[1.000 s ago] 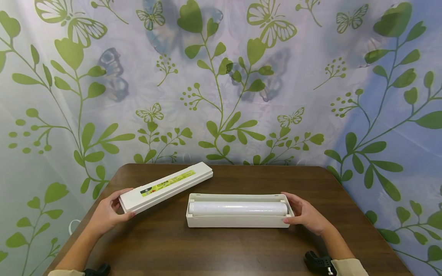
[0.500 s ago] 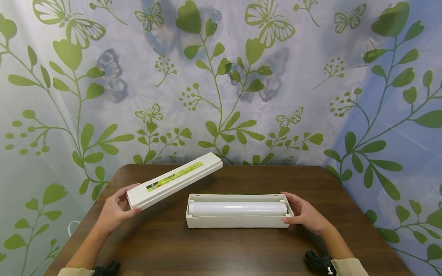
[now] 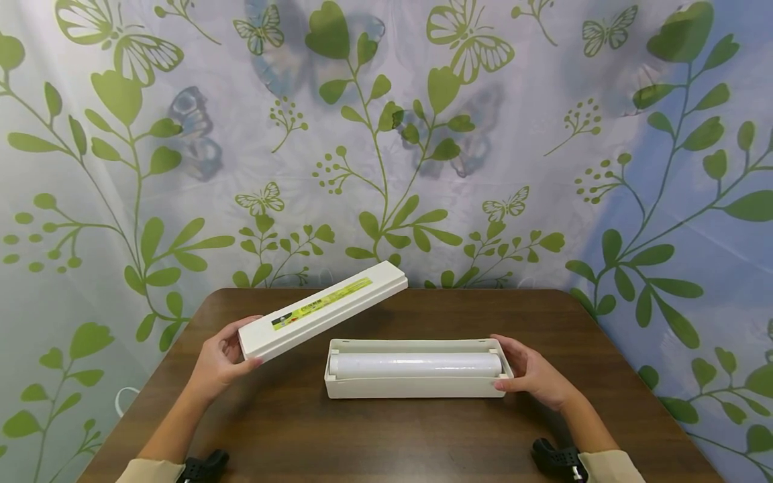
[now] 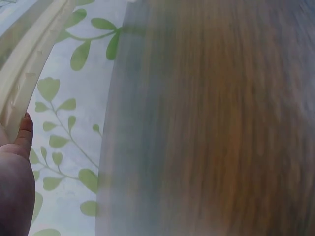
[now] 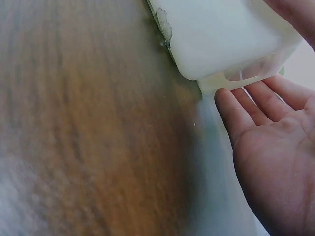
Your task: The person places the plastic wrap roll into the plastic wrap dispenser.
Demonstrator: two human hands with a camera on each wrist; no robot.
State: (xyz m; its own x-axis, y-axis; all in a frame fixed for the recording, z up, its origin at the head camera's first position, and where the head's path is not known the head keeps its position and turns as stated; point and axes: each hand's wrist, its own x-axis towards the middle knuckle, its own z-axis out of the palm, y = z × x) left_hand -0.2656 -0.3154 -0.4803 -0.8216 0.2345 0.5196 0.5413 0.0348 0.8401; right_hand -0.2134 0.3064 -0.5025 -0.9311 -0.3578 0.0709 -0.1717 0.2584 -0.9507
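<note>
Left hand (image 3: 217, 362) is gripping the white lid (image 3: 326, 312) at one end only, thumb and fingers spread to its width; the lid is slanting above the table (image 3: 386, 436), left of and behind the box (image 3: 417, 389). Right hand (image 3: 534, 376) is spanning the box's right end, thumb against the front wall. A white roll (image 3: 417, 364) is lying inside. Risk, judged: the lid's unsupported far end could be twisting that hold loose; a skewed lid could be knocking the box.
</note>
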